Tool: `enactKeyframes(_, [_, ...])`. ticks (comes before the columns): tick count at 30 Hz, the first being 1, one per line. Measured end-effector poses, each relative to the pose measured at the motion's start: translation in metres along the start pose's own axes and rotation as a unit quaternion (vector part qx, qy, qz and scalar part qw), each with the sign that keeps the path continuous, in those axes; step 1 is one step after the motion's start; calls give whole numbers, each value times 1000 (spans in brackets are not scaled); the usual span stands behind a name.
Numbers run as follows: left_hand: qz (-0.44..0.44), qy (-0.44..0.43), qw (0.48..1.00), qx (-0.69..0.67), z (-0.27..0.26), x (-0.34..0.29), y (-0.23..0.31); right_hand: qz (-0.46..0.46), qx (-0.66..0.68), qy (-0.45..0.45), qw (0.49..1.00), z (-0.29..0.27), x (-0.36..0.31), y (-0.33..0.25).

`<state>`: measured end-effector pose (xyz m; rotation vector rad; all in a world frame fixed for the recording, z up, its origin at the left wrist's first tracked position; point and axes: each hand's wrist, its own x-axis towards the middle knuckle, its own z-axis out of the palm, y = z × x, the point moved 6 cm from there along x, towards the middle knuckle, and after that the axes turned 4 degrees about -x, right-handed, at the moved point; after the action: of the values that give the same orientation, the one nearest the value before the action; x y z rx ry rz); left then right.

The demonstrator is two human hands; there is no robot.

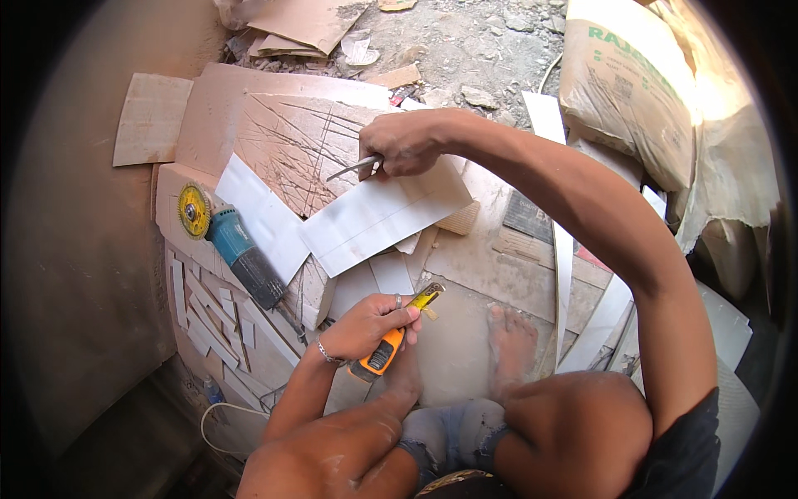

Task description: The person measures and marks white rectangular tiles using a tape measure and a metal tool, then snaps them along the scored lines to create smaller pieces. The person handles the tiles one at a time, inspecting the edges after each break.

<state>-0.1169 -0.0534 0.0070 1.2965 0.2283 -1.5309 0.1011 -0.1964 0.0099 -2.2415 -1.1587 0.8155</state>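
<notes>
My left hand (366, 328) is closed around an orange and black tape measure (378, 356), with a short length of its yellow blade (428, 295) sticking out past the thumb. Farther off, my right hand (403, 143) grips a thin, slightly curved grey tool (352, 169); its handle is mostly hidden by the fingers. That hand is over the far edge of a white tile piece (386, 218) marked with a faint line along its length. Beside it, a second white tile piece (262, 218) lies at an angle on the scratched pinkish slab (283, 125).
An angle grinder (237, 249) with a yellow disc lies at the left, its cord trailing nearby. Narrow white offcuts (212, 312) litter the floor below it. Long white strips (563, 291) and a large sack (623, 91) are at the right. Rubble (465, 50) covers the far ground.
</notes>
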Motion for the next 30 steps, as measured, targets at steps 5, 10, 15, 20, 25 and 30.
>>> enactKeyframes(5, [-20, 43, 998, -46, -18, -1, 18, -13, 22, -28, 999, -2, 29, -13])
enactKeyframes(10, [-12, 89, 995, -34, -35, 19, 58, 95, -109, 84, 986, -19, 16, -32])
enactKeyframes(15, [-19, 101, 994, -30, -37, 55, 92, 170, -17, 287, 943, -30, -31, 5])
enactKeyframes(20, [-32, 100, 994, 5, -39, 75, 109, 318, 217, 317, 867, 18, -118, 18])
enactKeyframes(25, [-62, 106, 992, 19, -34, 76, 110, 350, 406, 332, 777, 88, -149, 25])
enactKeyframes(30, [-76, 90, 993, 8, -41, 77, 108, 359, 518, 337, 700, 101, -143, 15])
